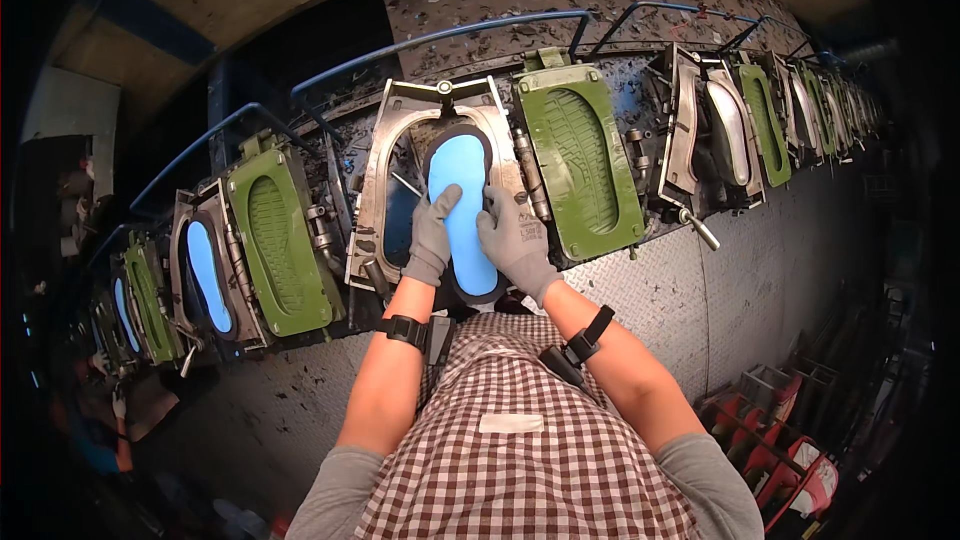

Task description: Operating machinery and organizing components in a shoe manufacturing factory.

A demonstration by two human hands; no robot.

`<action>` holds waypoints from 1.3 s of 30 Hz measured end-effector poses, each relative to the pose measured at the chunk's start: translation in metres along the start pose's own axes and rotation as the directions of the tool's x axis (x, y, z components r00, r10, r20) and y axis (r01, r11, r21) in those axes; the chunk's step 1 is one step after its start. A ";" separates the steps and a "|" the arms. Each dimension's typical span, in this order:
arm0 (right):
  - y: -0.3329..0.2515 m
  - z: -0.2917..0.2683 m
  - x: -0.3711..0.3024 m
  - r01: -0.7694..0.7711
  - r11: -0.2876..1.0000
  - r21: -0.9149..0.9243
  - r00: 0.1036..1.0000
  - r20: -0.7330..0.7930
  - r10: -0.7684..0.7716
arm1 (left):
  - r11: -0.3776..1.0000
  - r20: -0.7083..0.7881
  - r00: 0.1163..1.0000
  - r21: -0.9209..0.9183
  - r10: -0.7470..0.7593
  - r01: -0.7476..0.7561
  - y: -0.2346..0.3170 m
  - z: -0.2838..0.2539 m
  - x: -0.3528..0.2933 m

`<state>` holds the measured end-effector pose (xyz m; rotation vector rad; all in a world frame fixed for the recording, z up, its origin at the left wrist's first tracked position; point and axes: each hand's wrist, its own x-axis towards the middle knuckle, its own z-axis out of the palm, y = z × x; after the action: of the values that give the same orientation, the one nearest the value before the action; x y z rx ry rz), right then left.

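A shoe sole [463,210] with a blue face and a black rim is upright in front of me, over the open metal mould frame [374,210]. My left hand [434,230], in a grey glove, is closed on the sole's left edge with the thumb on the blue face. Gripping the right edge is my right hand [515,237], also gloved, its fingers bent at the rim. A thin pale rod [407,185] sticks out beside my left fingers; whether I hold it cannot be told. The sole covers part of the mould's opening.
A green mould plate [580,155] stands right of the frame, another green plate [278,240] to the left. Further left, a mould holds another blue sole [209,275]. A metal last [727,130] sits in a mould at right. Blue rails [440,35] run behind; a handle [700,228] juts forward.
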<state>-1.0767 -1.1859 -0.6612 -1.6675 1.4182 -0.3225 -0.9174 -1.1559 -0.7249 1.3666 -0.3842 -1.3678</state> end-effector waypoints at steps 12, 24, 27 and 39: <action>0.051 -0.066 -0.002 0.161 0.987 0.012 0.983 -0.088 -0.159 | 0.823 0.192 0.967 0.513 0.165 -0.242 -0.006 -0.041 0.049; 0.391 -0.193 -0.486 0.058 0.468 0.882 -0.380 -0.414 0.827 | 0.359 0.530 0.610 0.505 0.589 -0.785 0.044 0.220 0.016; 0.444 -0.165 -0.634 -0.142 0.538 0.831 -0.764 -0.437 0.474 | 0.350 0.709 0.510 0.377 0.487 -0.858 -0.016 0.362 -0.073; 0.375 -0.237 -0.867 -0.310 0.022 0.950 -0.846 -0.286 0.450 | 0.717 0.934 0.096 0.328 -0.345 -0.615 -0.269 0.639 -0.411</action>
<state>-1.7539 -0.5007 -0.5168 1.1179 3.1405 -0.6813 -1.6948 -1.0136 -0.5680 0.5076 -2.1907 -1.8950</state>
